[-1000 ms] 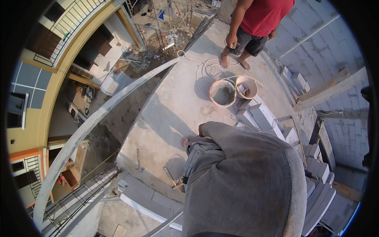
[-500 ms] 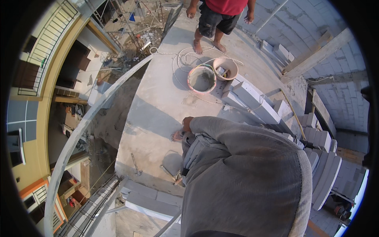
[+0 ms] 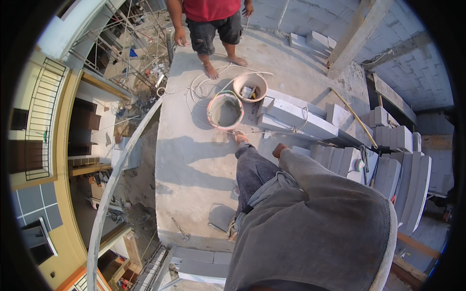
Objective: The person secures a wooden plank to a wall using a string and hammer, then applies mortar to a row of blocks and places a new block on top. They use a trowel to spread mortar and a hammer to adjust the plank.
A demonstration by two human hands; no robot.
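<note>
Watching the right hand [image 3: 279, 150] down at the cuff with pale blocks [image 3: 335, 159] stacked just to its right, and can't tell from the bunched, tiny fingers whether gripping anything. Spotting a mortar bucket [image 3: 224, 128] ahead, close by a bare foot [image 3: 240, 137], then a second bucket [image 3: 261, 86], looped rope [image 3: 264, 73], and a co-worker [image 3: 209, 31] beyond, cut off at the top edge. Can't make out the left hand, with the shirt [image 3: 310, 228] blocking much below.

Pale blocks [image 3: 301, 118] matt, smooth-faced; floor slab [image 3: 182, 203] rough concrete; grey shirt [image 3: 315, 228] matt cloth.
</note>
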